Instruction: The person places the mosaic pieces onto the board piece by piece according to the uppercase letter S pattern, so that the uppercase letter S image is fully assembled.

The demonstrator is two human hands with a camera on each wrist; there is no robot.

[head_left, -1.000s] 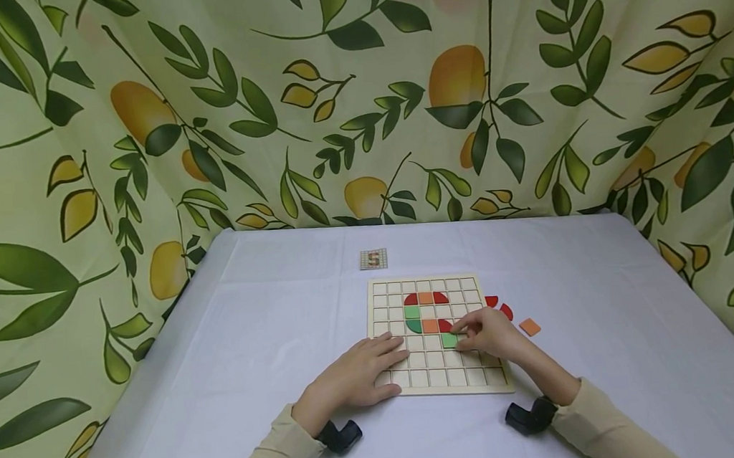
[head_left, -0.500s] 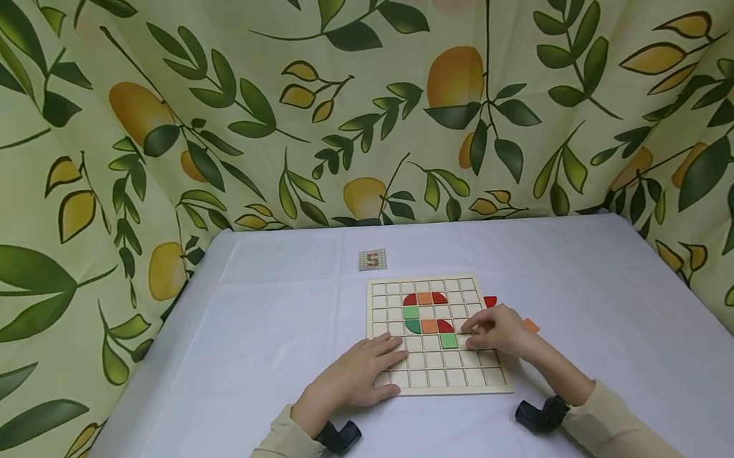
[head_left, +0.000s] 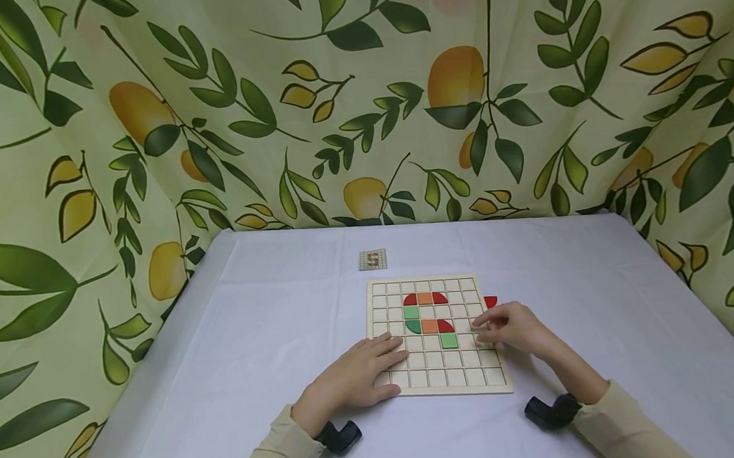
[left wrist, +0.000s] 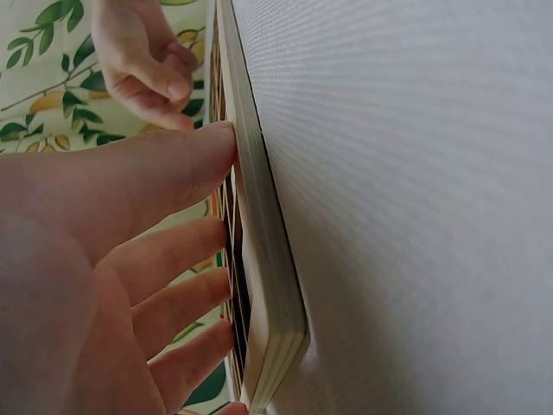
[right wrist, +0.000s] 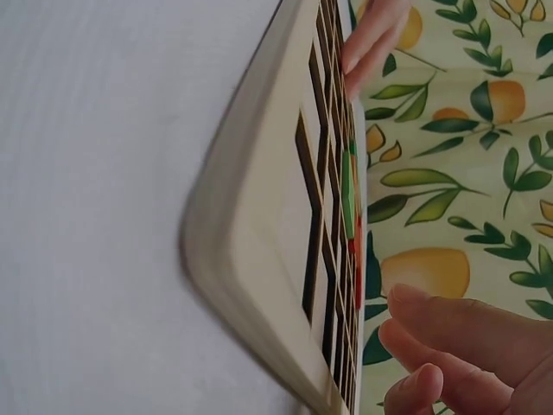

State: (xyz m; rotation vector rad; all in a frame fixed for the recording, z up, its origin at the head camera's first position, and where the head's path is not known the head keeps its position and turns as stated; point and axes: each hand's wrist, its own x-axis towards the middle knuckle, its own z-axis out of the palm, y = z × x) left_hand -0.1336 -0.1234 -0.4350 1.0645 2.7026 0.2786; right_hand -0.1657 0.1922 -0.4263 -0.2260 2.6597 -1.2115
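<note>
A light wooden grid board [head_left: 418,382] lies on the table, with several red, orange and green tiles set in its squares in a curved shape. At the lower end of that shape is a light green square tile [head_left: 448,340], below a red quarter-round tile [head_left: 445,326]. My left hand [head_left: 362,373] rests on the board's left edge, fingers spread; in the left wrist view its thumb [left wrist: 207,151] touches the rim. Over the board's right side hovers my right hand [head_left: 516,329], thumb and forefinger apart, holding nothing.
A small card [head_left: 372,259] with a printed grid pattern lies behind the board. One loose red tile [head_left: 490,301] shows past the board's right edge; my right hand hides other loose pieces there. A leaf-patterned curtain [head_left: 358,115] surrounds the white-covered table [head_left: 280,279].
My right hand has drawn away from the light green tile toward the board's right edge, leaving that tile in its square. It now covers the loose orange tile. My left hand stays put.
</note>
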